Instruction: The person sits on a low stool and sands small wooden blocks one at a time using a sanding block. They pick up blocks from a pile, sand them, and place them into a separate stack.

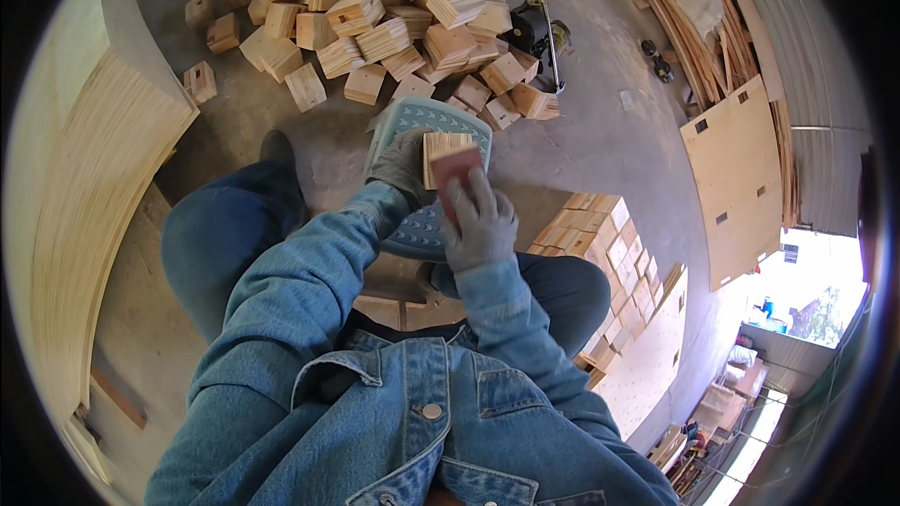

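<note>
My left hand (399, 167), in a grey glove, grips a small plywood block (444, 142) from its left side, above a teal plastic stool (427, 112). The block's layered edge faces up. My right hand (486, 232), gloved too, is closed around a flat reddish-brown sanding block (456, 166). That sanding block lies over the right part of the plywood block and looks slightly blurred. Whether its face presses on the wood all along, I cannot tell.
Beyond the stool lies a loose heap of wooden blocks (361, 14); a black tool with a metal bar (551, 42) sits beside it. Stacked blocks (609, 253) stand right of my knee. Plywood sheets (112, 131) rise at the left; boards (736, 173) lean at the right.
</note>
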The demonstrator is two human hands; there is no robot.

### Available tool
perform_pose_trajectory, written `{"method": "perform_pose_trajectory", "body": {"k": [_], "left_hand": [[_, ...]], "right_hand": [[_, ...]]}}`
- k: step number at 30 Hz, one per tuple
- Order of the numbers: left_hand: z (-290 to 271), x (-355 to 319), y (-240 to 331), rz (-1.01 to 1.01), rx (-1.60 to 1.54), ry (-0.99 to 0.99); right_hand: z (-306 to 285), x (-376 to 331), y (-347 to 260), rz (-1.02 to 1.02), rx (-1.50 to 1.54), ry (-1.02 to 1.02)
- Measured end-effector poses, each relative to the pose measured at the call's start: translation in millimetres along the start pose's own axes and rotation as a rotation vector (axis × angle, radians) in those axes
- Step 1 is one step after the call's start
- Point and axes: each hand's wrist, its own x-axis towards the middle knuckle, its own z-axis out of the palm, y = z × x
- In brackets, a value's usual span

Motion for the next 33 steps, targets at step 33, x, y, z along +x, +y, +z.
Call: {"method": "perform_pose_trajectory", "body": {"k": [33], "left_hand": [[-14.1,-8.0,28.7,-0.035,-0.077,0.072]], "right_hand": [[-2.5,-10.0,1.8,0.101,-0.040,0.023]]}}
